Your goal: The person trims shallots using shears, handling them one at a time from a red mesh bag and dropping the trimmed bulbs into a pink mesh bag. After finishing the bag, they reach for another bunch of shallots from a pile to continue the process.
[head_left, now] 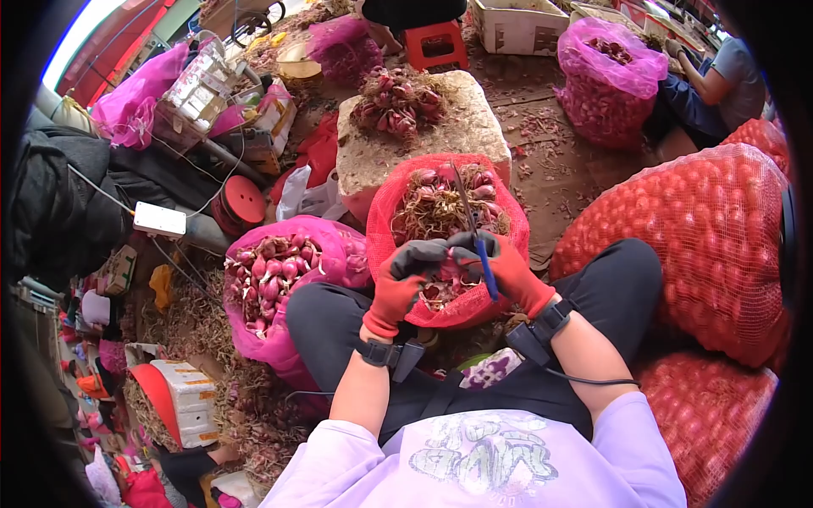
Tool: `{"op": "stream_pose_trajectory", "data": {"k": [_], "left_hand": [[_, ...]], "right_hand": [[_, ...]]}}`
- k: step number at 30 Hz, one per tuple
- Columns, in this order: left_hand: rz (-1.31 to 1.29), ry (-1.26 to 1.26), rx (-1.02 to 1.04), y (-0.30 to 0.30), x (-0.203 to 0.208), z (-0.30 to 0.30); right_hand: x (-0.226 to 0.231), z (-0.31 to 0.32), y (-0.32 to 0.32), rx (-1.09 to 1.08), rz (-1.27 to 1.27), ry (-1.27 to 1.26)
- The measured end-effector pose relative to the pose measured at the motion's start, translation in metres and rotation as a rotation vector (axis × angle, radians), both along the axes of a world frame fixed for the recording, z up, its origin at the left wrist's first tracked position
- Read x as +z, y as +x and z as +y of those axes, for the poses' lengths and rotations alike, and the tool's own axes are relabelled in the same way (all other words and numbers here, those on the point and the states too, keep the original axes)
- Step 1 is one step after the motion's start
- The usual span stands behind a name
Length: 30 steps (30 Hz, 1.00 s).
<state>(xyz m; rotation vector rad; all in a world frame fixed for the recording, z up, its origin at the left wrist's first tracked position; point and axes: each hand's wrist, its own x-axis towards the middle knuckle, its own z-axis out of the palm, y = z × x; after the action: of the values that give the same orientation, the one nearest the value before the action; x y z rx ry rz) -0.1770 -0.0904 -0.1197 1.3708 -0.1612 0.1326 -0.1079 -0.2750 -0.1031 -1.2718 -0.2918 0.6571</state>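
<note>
My right hand, in a red glove with dark grey fingers, is closed around a knife with a blue handle. Its long narrow blade points up and away from me. Close beside it, my left hand in a matching glove has its fingers curled in; what they hold, if anything, is hidden. Both hands are over the near part of an open red mesh bag between my knees. Inside lie shallots with dry stalks and roots. A pink mesh bag of cleaner-looking shallots stands by my left knee.
Beyond the red bag, a pale foam block bears a heap of untrimmed shallots. Full red mesh sacks crowd my right side. A red stool and another pink bag stand farther off. A person sits at far right.
</note>
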Motion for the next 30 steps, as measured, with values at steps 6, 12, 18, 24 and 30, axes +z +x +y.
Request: {"op": "stream_pose_trajectory", "data": {"k": [6, 12, 18, 24, 30], "left_hand": [[-0.045, 0.005, -0.048, 0.001, 0.000, 0.000], [-0.359, -0.796, 0.142, -0.002, -0.009, 0.072], [-0.493, -0.386, 0.248, -0.003, 0.004, 0.059], [-0.417, 0.024, 0.371, -0.001, 0.005, 0.044], [-0.394, -0.009, 0.384, -0.001, 0.009, 0.040]], "right_hand": [[-0.033, -0.008, 0.008, 0.029, -0.321, -0.372], [-0.032, -0.010, 0.012, -0.065, -0.621, -0.845], [-0.005, -0.005, 0.003, 0.053, -0.139, -0.293], [0.017, -0.011, -0.014, 0.095, -0.421, -0.545], [0.017, -0.005, -0.019, 0.155, -0.564, -0.644]]}}
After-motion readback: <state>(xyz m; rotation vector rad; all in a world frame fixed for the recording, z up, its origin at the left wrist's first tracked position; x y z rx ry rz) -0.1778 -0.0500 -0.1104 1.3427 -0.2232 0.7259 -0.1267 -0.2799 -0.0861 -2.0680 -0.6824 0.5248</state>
